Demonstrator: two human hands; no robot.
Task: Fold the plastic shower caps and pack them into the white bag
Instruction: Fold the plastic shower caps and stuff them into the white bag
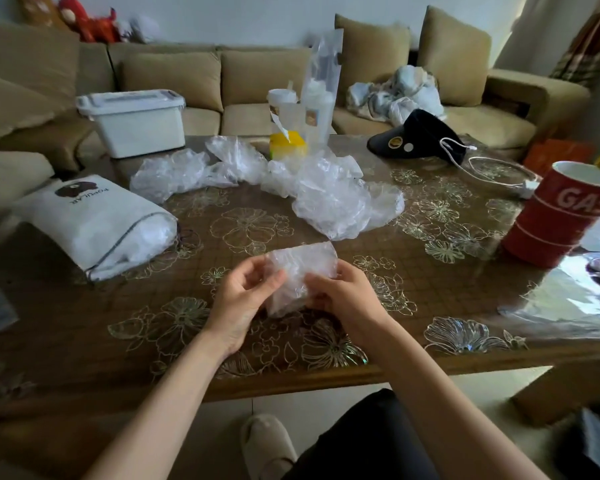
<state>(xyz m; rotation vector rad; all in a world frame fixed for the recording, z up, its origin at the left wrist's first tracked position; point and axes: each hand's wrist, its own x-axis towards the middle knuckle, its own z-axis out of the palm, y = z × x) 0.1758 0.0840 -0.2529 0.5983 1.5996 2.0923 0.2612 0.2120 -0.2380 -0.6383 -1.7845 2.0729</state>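
Observation:
A folded clear plastic shower cap [300, 268] is held just above the table between both hands. My left hand [243, 299] pinches its left edge and my right hand [343, 292] grips its lower right side. The white drawstring bag [94, 220] lies on its side at the table's left, its mouth toward me, with white plastic showing inside. Several crumpled loose shower caps [329, 195] lie in a heap across the middle back of the table, with more of these caps [174, 174] toward the left.
A red tin [561, 213] stands at the right. A black visor cap [416, 136] and a white cable [492, 168] lie at the back right. A white lidded box [136, 123], a yellow tissue box [288, 145] and clear-wrapped cups [312, 105] stand at the back. The sofa [243, 77] runs behind.

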